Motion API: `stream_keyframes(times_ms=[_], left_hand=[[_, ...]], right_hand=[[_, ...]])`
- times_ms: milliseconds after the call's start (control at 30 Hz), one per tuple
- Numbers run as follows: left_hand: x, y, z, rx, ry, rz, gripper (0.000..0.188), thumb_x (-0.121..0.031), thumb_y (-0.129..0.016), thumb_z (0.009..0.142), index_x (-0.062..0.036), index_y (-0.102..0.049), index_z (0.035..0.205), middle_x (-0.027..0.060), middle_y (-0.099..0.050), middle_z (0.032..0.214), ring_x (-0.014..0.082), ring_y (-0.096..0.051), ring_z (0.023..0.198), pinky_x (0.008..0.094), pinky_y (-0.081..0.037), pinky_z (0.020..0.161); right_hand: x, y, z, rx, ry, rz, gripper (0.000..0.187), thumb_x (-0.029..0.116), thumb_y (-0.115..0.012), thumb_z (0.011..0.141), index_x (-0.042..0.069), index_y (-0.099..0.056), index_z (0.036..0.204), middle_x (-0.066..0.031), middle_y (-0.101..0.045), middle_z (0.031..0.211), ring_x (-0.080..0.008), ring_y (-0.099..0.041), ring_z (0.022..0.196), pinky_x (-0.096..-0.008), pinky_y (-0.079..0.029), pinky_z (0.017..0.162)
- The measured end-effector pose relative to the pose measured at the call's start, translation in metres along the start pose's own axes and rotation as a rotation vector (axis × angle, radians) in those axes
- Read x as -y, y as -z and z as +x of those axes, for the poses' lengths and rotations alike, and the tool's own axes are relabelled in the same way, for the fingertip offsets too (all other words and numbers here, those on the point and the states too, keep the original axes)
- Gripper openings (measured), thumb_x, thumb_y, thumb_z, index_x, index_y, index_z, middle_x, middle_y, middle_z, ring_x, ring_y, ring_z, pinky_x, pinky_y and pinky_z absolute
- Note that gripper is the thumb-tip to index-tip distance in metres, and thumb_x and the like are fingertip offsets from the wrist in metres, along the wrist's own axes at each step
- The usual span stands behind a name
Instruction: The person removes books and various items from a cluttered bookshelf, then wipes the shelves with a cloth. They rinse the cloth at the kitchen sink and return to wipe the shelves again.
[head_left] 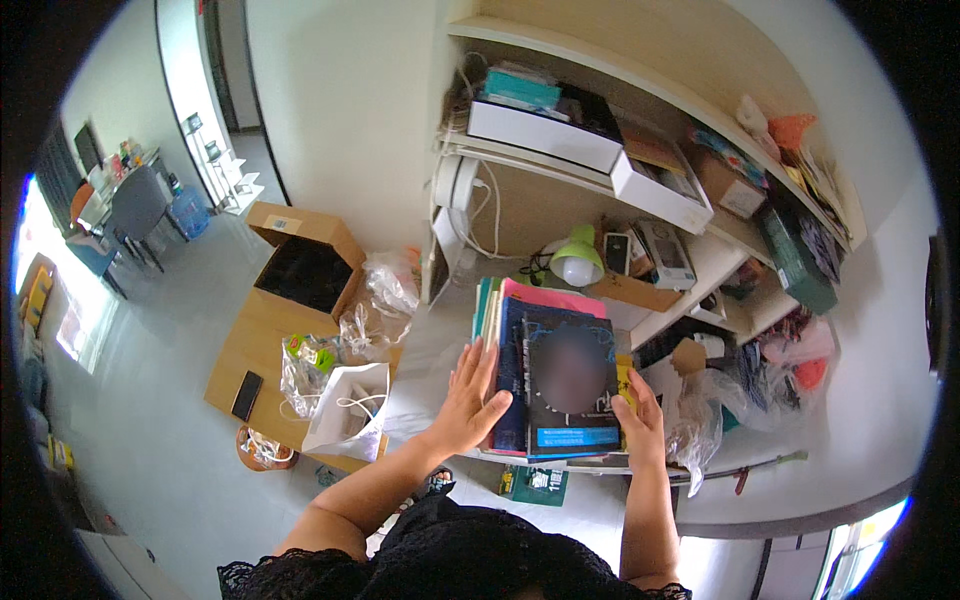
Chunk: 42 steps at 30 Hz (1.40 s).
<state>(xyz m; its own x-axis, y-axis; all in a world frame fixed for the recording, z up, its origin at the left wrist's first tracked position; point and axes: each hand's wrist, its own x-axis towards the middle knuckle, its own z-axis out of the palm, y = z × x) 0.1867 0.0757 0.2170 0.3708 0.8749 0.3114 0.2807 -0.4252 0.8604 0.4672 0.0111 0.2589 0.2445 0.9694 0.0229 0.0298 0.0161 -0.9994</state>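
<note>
A stack of books and folders [513, 400] lies on the desk in front of me. A black book [545, 418] with a blue strip is on top, and a pink folder [553, 297] and teal edges show behind it. My left hand [468, 400] lies along the stack's left side, fingers stretched and thumb at its edge. At the right side my right hand [642, 412] has its fingers bent, thumb near the black book's edge, next to a yellow edge [624, 377]. Both hands hold the stack between them; its underside is hidden.
A green desk lamp [577, 262] stands behind the stack, below shelves with white boxes [545, 133]. Plastic bags [705, 410] lie to the right. On the left, a low table [235, 340] bears an open cardboard box [345, 255], a phone [247, 396] and a white paper bag [338, 425].
</note>
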Motion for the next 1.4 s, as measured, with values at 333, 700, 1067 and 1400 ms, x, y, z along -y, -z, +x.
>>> stream_keyframes(times_ms=[333,700,1067,1400], left_hand=[[-0.065,-0.015,0.023,0.081,0.159,0.522,0.088,-0.067,-0.047,0.083,0.0021,-0.039,0.138,0.0258,-0.017,0.150,0.0445,-0.007,0.141,0.0695,-0.010,0.104],[-0.090,-0.034,0.030,-0.034,0.241,0.590,0.079,-0.065,-0.048,0.085,-0.0067,-0.042,0.138,0.0244,-0.018,0.151,0.0411,-0.011,0.141,0.0669,-0.010,0.106],[-0.047,-0.039,0.015,-0.164,0.274,0.329,0.077,-0.033,-0.066,0.084,0.0063,-0.029,0.139,0.0290,-0.043,0.134,0.0394,-0.042,0.126,0.0421,-0.032,0.106],[-0.033,-0.032,0.007,-0.249,0.261,0.167,0.065,-0.030,-0.065,0.085,0.0017,-0.041,0.135,0.0273,-0.044,0.134,0.0369,-0.044,0.126,0.0406,-0.034,0.105]], right_hand=[[0.008,-0.003,-0.007,0.156,-0.127,-0.053,0.056,0.021,-0.068,0.086,-0.004,-0.046,0.131,-0.0134,-0.055,0.124,-0.0172,-0.049,0.115,-0.0275,-0.036,0.098],[-0.029,0.064,-0.009,-0.057,-0.316,0.548,0.037,0.000,-0.062,0.081,-0.001,-0.055,0.117,-0.0117,-0.064,0.100,-0.0233,-0.064,0.087,-0.0369,-0.054,0.077],[-0.259,0.191,0.071,-0.222,-0.393,0.159,0.034,-0.001,-0.063,0.079,-0.003,-0.058,0.112,-0.0117,-0.065,0.100,-0.0240,-0.062,0.089,-0.0362,-0.050,0.081],[-0.011,0.029,0.023,-0.170,0.524,-0.832,0.045,0.016,-0.068,0.077,-0.001,-0.056,0.116,-0.0255,-0.051,0.124,-0.0416,-0.048,0.115,-0.0481,-0.036,0.100]])
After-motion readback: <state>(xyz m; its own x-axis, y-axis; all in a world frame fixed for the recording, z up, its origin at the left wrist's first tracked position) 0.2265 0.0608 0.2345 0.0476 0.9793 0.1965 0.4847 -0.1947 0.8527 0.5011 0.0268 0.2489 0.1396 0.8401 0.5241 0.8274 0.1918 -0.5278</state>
